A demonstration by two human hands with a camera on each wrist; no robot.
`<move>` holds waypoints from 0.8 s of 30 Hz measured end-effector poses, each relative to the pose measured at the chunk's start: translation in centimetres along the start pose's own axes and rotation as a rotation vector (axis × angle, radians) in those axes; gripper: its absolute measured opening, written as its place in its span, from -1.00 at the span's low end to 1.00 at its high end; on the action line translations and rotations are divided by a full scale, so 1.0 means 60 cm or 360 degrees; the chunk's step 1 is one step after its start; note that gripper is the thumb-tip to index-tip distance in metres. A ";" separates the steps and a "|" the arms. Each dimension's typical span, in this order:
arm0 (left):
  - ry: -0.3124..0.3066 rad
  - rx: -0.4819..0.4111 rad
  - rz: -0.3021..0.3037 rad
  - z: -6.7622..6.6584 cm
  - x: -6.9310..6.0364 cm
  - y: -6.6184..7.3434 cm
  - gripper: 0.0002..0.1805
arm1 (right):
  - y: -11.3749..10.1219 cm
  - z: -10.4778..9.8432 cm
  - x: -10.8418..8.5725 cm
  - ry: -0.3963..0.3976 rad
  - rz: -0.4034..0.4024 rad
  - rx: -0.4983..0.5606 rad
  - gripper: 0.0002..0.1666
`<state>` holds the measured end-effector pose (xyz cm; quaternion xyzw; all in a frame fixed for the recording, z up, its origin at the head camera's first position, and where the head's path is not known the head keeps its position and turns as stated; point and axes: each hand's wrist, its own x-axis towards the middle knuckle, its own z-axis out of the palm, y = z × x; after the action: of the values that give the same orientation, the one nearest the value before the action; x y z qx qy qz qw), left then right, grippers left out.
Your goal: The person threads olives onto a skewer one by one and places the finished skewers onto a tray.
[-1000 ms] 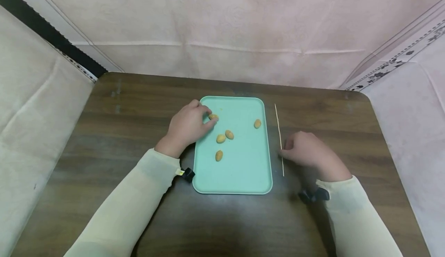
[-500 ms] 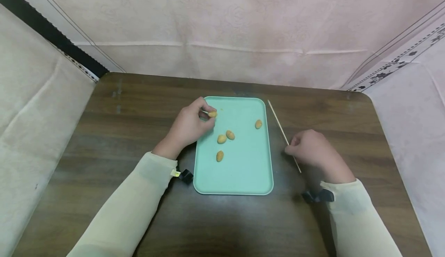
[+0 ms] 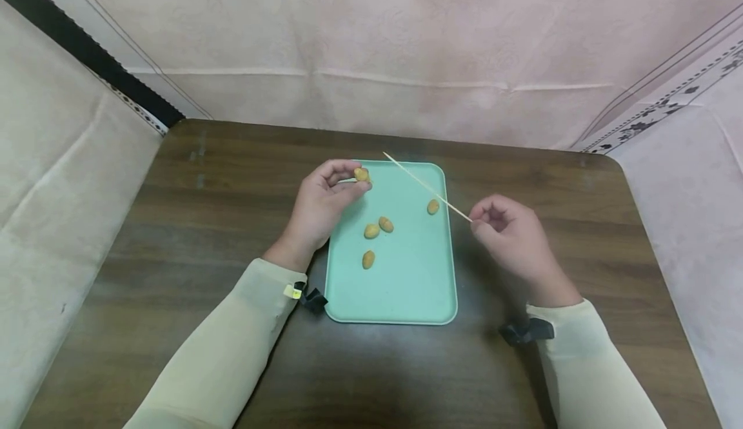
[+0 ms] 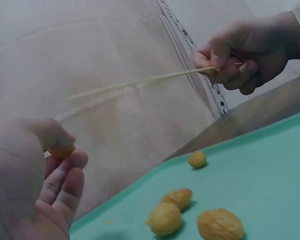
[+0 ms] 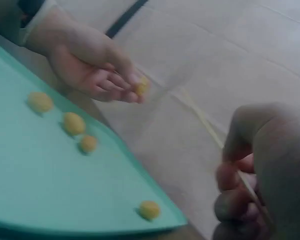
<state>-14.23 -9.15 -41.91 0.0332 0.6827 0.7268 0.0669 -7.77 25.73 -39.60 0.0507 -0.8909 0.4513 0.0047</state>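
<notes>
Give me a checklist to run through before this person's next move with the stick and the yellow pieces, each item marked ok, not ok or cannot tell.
1. Left hand pinches one yellow piece: ok.
2. Right hand grips the stick: ok.
3. Stick lined up with that yellow piece: not ok; in the head view it points past it.
4. Tip sharp enough to pierce: cannot tell, too small.
5. Four other pieces resting on the tray: ok.
6. Tray lying flat on the table: ok.
</notes>
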 end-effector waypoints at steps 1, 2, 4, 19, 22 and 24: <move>0.0008 -0.0028 -0.0007 0.001 0.000 -0.003 -0.53 | 0.000 0.009 -0.001 0.0005 -0.0026 0.0034 -0.93; 0.0011 -0.0059 -0.0007 0.002 0.000 -0.007 -0.51 | 0.001 0.018 -0.001 0.0007 -0.0053 0.0055 -0.92; 0.0013 -0.0115 0.0015 0.003 0.001 -0.013 -0.51 | 0.003 0.035 0.000 -0.0003 -0.0108 0.0097 -0.91; 0.0266 -0.0219 0.0128 -0.012 0.003 -0.029 -0.48 | 0.034 0.082 -0.003 -0.0032 -0.0278 0.0113 -0.84; 0.0272 -0.0218 0.0151 -0.013 0.003 -0.030 -0.48 | 0.035 0.083 -0.003 -0.0028 -0.0316 0.0124 -0.84; 0.0272 -0.0218 0.0166 -0.013 0.002 -0.031 -0.51 | 0.035 0.083 -0.002 -0.0035 -0.0327 0.0121 -0.83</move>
<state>-14.35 -9.79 -43.84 0.0019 0.6321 0.7744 -0.0274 -7.64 22.97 -44.24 0.1469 -0.8632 0.4813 0.0393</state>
